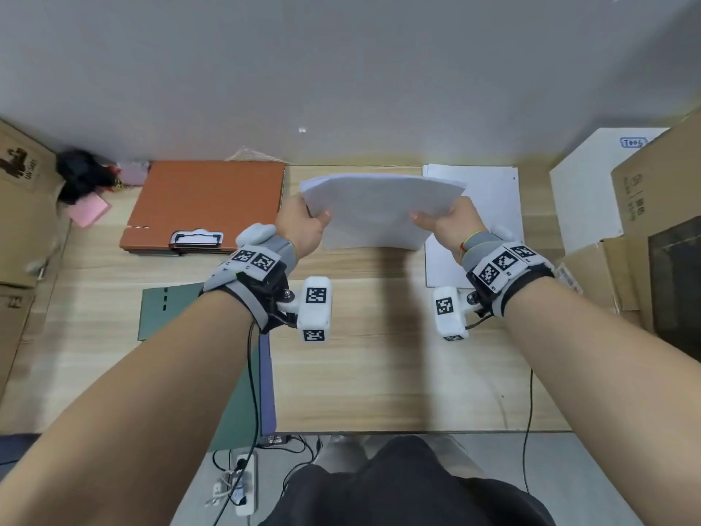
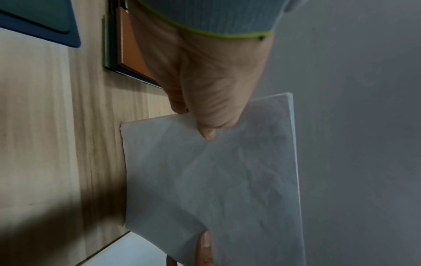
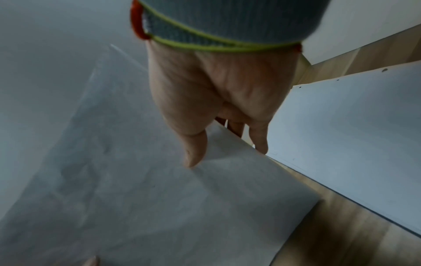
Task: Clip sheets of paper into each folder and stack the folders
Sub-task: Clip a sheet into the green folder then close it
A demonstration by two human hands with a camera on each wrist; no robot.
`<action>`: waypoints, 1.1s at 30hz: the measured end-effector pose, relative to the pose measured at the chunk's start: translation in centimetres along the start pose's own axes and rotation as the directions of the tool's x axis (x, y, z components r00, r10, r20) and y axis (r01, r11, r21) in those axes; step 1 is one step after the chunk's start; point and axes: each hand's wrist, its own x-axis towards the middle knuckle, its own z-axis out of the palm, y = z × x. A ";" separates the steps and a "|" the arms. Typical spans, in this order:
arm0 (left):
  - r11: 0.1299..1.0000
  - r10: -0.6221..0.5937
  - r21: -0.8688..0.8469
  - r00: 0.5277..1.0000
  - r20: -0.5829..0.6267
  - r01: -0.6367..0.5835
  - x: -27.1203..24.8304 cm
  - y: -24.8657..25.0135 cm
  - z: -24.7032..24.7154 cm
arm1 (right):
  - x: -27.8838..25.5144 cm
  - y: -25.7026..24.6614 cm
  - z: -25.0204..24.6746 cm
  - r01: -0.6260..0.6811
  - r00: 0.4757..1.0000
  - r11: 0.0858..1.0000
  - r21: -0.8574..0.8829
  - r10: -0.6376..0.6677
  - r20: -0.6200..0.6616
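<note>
Your left hand (image 1: 301, 224) and right hand (image 1: 447, 222) each pinch a side edge of the sheaf of paper (image 1: 379, 210), thumbs on top, holding it above the bench (image 1: 379, 373). The orange folder (image 1: 208, 201) lies closed to its left.

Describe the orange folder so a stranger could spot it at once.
Start at the wooden desk and look to its far left corner, against the grey wall. The orange folder lies flat there, left of the held paper. It alone is orange, with a metal clip on its near edge.
</note>
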 end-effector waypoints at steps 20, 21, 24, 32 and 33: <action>0.961 -0.267 0.013 0.941 -0.207 0.275 -2.3 -8.4 -6.0 | -0.5 1.1 7.5 -0.153 0.976 0.947 -0.282 0.189 0.106; 0.933 -0.355 -0.015 0.909 -0.217 0.360 -3.3 -10.8 -7.6 | -0.6 1.6 9.2 -0.173 0.970 0.941 -0.292 0.214 0.112; 0.768 -0.566 0.140 0.765 -0.306 0.625 -5.6 -16.3 -10.3 | -0.9 3.2 11.0 -0.254 0.959 0.937 -0.239 0.277 0.064; 0.376 -0.794 0.463 0.537 -0.286 0.803 -12.4 -27.4 -13.3 | -3.2 7.8 18.1 -0.375 0.891 0.875 -0.307 0.432 0.142; 0.377 -0.790 0.477 0.544 -0.281 0.794 -12.5 -27.9 -13.2 | -3.3 8.4 18.6 -0.378 0.881 0.856 -0.353 0.450 0.149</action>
